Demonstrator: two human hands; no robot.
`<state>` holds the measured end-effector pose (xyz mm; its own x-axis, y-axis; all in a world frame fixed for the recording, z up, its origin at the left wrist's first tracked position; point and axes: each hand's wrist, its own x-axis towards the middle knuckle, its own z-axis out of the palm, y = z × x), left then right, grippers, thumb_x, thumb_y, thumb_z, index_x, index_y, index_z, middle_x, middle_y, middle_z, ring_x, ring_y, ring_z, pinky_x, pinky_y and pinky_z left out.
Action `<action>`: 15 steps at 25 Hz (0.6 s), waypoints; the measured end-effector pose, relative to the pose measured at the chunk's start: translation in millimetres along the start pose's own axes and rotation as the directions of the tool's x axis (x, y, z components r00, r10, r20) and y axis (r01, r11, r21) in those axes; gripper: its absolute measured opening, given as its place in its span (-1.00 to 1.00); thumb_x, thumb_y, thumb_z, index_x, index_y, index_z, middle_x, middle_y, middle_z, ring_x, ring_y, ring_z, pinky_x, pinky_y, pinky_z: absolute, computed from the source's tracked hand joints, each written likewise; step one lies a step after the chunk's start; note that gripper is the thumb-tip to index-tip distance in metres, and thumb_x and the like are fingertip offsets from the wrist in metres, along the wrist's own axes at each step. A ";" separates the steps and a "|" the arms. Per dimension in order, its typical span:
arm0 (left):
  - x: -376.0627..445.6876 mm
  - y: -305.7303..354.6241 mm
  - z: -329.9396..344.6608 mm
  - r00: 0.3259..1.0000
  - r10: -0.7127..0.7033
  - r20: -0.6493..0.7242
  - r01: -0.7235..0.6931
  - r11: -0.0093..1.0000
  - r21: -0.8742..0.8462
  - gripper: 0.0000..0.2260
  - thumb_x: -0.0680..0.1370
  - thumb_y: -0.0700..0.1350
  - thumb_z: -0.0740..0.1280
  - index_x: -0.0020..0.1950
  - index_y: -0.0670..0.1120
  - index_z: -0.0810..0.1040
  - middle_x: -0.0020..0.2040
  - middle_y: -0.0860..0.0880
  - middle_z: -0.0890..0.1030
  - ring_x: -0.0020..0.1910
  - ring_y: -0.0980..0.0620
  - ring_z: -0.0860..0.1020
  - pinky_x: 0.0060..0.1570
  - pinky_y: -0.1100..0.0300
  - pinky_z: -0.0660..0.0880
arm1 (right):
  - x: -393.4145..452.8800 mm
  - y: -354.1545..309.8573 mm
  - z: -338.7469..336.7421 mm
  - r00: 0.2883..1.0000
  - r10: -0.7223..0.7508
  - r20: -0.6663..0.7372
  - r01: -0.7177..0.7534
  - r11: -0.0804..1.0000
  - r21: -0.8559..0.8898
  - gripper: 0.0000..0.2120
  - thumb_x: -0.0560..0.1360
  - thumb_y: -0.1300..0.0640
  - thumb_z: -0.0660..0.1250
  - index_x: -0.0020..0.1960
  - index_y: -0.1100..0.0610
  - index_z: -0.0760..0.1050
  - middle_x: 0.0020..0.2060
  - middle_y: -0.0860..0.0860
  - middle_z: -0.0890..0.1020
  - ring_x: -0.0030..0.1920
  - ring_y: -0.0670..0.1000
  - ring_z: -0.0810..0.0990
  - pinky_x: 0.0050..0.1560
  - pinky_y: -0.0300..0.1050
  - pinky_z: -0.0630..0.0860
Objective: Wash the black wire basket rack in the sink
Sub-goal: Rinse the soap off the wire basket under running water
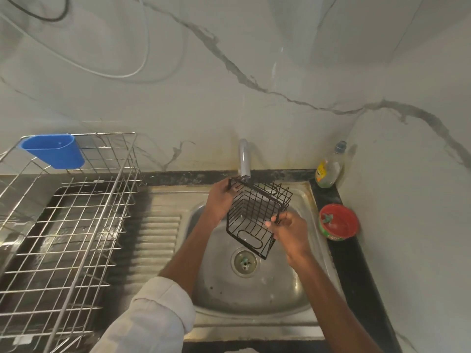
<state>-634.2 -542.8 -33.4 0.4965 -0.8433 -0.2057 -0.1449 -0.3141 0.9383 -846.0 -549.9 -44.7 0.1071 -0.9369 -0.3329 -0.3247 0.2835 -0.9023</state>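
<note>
A black wire basket rack (254, 215) hangs tilted over the round steel sink (254, 294), right under the tap spout (244, 159). My left hand (219, 200) grips its upper left rim. My right hand (289, 231) holds its right edge, fingers curled around the wires. The drain (244, 261) shows just below the rack's lower corner. I see no clear water stream from the tap.
A large steel wire dish rack (66, 225) with a blue plastic cup holder (54, 150) stands on the left drainboard. On the dark counter at the right sit a dish soap bottle (328, 166) and a red round tub with a scrubber (339, 221). The marbled wall rises close behind.
</note>
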 end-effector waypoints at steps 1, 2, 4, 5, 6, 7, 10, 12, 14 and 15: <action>-1.7 -1.5 -2.7 1.000 -0.006 -0.016 0.006 1.000 0.005 -0.75 0.72 -0.21 0.32 0.28 0.07 0.69 0.14 0.05 0.75 0.17 0.07 0.67 0.20 0.12 0.52 | -0.5 0.3 1.7 1.000 -0.007 0.016 0.007 1.000 -0.009 -0.84 0.41 0.18 0.60 -0.11 0.02 0.64 -0.13 -0.02 0.73 -0.03 0.03 0.70 0.12 0.19 0.65; -2.8 -4.7 -6.1 0.999 -0.012 -0.030 0.012 1.000 0.001 -0.72 0.71 -0.23 0.31 0.31 0.07 0.68 0.15 0.05 0.75 0.18 0.07 0.67 0.22 0.11 0.55 | -1.5 0.0 3.8 0.999 -0.016 0.032 0.017 1.000 -0.016 -0.83 0.41 0.17 0.61 -0.11 0.01 0.65 -0.13 -0.03 0.74 -0.02 0.01 0.70 0.12 0.19 0.64; -4.9 -11.0 -10.8 0.999 -0.025 -0.032 0.024 0.999 -0.031 -0.64 0.69 -0.31 0.31 0.31 0.09 0.68 0.14 0.05 0.75 0.17 0.04 0.69 0.26 0.03 0.61 | -2.4 -1.2 4.4 0.999 -0.036 0.038 0.037 0.999 -0.023 -0.83 0.40 0.18 0.61 -0.12 0.00 0.65 -0.12 -0.05 0.74 -0.02 -0.01 0.70 0.13 0.17 0.64; -6.9 -11.8 -12.0 0.999 -0.031 -0.042 0.029 0.999 -0.042 -0.61 0.67 -0.35 0.32 0.28 0.11 0.68 0.14 0.05 0.76 0.18 0.03 0.69 0.28 -0.01 0.62 | -3.2 -1.4 3.8 0.998 -0.044 0.035 0.045 0.999 -0.016 -0.82 0.40 0.20 0.61 -0.11 0.02 0.66 -0.12 -0.05 0.73 -0.03 -0.03 0.69 0.13 0.15 0.64; -8.9 -12.5 -12.1 0.998 -0.034 -0.053 0.031 0.998 -0.051 -0.59 0.66 -0.37 0.33 0.26 0.12 0.68 0.14 0.04 0.76 0.19 0.03 0.69 0.30 -0.03 0.62 | -4.1 -0.6 2.6 0.998 -0.053 0.030 0.053 0.999 -0.001 -0.82 0.40 0.22 0.61 -0.10 0.04 0.66 -0.12 -0.04 0.73 -0.02 -0.04 0.68 0.14 0.14 0.64; -12.8 -11.2 -12.1 0.998 -0.034 -0.062 0.031 0.998 -0.049 -0.59 0.65 -0.38 0.33 0.27 0.10 0.68 0.15 0.03 0.75 0.19 0.03 0.68 0.31 -0.01 0.60 | -5.1 -0.3 1.1 0.998 -0.058 0.026 0.057 0.998 0.016 -0.82 0.40 0.25 0.60 -0.09 0.05 0.66 -0.11 -0.04 0.72 -0.02 -0.05 0.68 0.16 0.12 0.63; -23.1 -12.2 -14.2 0.995 -0.035 -0.096 0.030 0.998 -0.049 -0.57 0.59 -0.39 0.40 0.39 -0.01 0.63 0.23 0.00 0.71 0.18 0.07 0.66 0.21 0.19 0.60 | -1.8 2.2 -5.2 0.995 -0.089 0.034 0.087 0.995 0.053 -0.81 0.39 0.29 0.59 -0.12 0.06 0.67 -0.12 -0.02 0.74 0.01 0.01 0.70 0.19 0.11 0.62; -33.7 -16.9 -21.1 0.994 -0.038 -0.098 0.033 0.998 -0.046 -0.49 0.57 -0.38 0.43 0.46 0.01 0.57 0.31 0.00 0.67 0.17 0.10 0.67 0.14 0.22 0.62 | 4.9 -0.9 -7.1 0.992 -0.106 0.064 0.104 0.994 0.043 -0.81 0.41 0.32 0.56 -0.12 0.06 0.66 -0.12 -0.01 0.74 0.01 0.01 0.71 0.19 0.08 0.62; -48.8 -19.2 -29.7 0.997 -0.003 -0.076 0.000 0.999 -0.034 -0.43 0.56 -0.39 0.42 0.51 0.04 0.52 0.37 0.04 0.64 0.19 0.12 0.68 0.24 0.08 0.65 | 11.4 -5.4 -3.9 0.987 -0.122 0.101 0.118 0.992 0.046 -0.82 0.46 0.36 0.51 -0.07 0.10 0.65 -0.11 -0.01 0.74 -0.03 -0.05 0.70 0.16 -0.01 0.63; -57.1 -19.9 -33.8 0.998 0.025 -0.053 -0.027 0.999 -0.037 -0.41 0.55 -0.42 0.40 0.51 0.04 0.52 0.38 0.04 0.64 0.21 0.12 0.68 0.26 0.06 0.64 | 14.4 -8.3 -0.8 0.984 -0.132 0.121 0.128 0.991 0.034 -0.85 0.49 0.35 0.48 -0.04 0.13 0.65 -0.10 -0.03 0.73 -0.06 -0.11 0.69 0.10 -0.10 0.63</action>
<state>-630.8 -473.7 -30.9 0.5376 -0.8265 -0.1668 -0.1264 -0.2745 0.9532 -842.5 -565.9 -41.8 0.2618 -0.9343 -0.2420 -0.2759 0.1678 -0.9464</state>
